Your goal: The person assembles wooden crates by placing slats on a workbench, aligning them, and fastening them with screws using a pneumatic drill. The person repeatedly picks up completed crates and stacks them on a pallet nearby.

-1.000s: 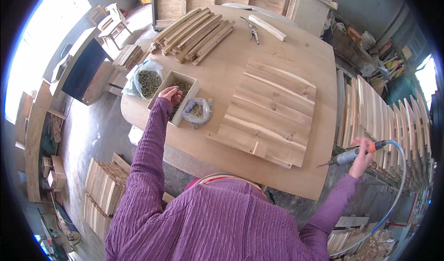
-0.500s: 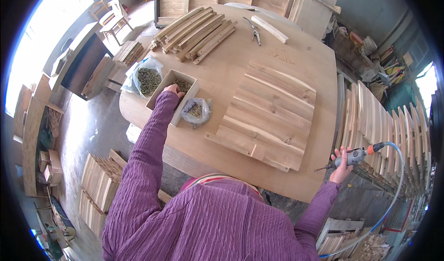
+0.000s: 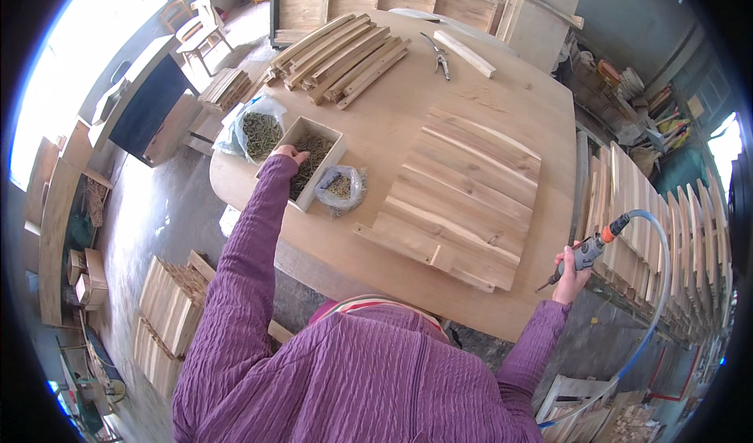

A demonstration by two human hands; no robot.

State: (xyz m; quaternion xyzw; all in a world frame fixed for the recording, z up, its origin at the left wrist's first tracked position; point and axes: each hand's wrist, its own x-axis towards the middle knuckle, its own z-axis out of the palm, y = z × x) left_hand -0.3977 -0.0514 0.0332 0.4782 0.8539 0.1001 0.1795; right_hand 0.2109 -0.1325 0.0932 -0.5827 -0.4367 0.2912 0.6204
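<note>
Head view, biggest stuff first: there's a wide wooden bench point(image 3: 376, 121), and on its right half lies a slatted wood panel point(image 3: 463, 192) with neither hand on it. Panel's probably stiff and a bit awkward, so opposite edges would be the place to grab it.

Next down, the open wooden box point(image 3: 323, 167) sits left of the panel, looks rigid and easy to steady by a wall. Then the pneumatic screwdriver point(image 3: 582, 256): hard body, likely some heft plus hose point(image 3: 664, 270) drag, so best held round the barrel. That's where the right hand point(image 3: 570, 280) has its fingers wrapped, just off the bench's right edge, bit angled down-left.

Smallest are the screws point(image 3: 314, 154) in the box, presumably light, hard and slippery; pinch them by the shank. They're right under the curled left hand point(image 3: 292, 154), at the box's left wall. Can't tell if it's got one.
</note>
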